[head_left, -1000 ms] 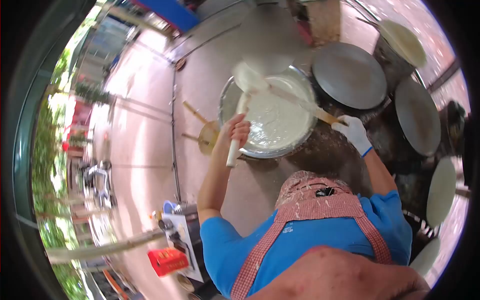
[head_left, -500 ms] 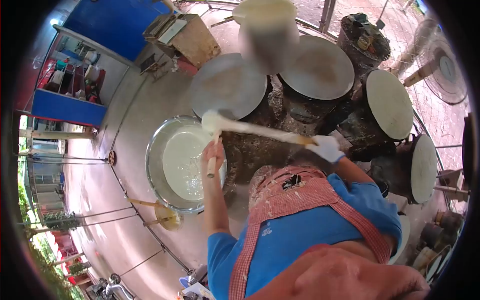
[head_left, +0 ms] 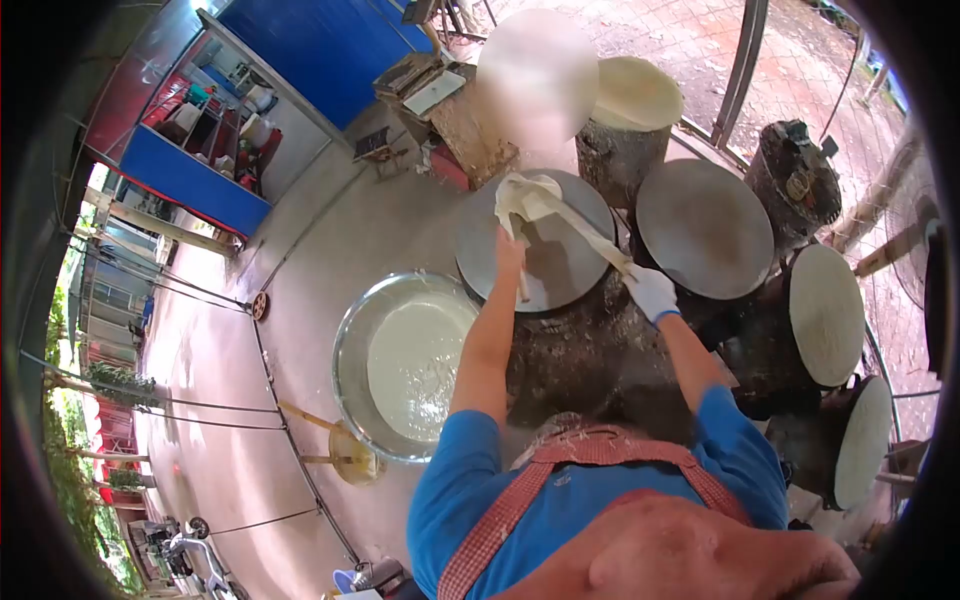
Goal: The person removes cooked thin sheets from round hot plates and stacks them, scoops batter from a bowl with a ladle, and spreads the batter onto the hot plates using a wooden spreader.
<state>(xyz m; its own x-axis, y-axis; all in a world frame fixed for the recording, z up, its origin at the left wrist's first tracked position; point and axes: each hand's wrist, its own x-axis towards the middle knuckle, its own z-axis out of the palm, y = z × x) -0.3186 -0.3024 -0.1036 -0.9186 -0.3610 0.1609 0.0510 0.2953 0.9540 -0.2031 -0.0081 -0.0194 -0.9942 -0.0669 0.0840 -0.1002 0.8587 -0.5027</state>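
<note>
Centrally: bare left hand grips a wooden handle; gloved right hand clasps a batter-coated paddle, over round griddle; metal batter basin adjacent.

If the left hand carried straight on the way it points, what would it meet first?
Probably the batter-coated tool heads, just ahead of the left hand and seen over the griddle; depth is unclear from this one view.

Bare left hand on short handle; gloved right hand on long handle. White-coated ends over griddle. Basin holds white mix.
</note>
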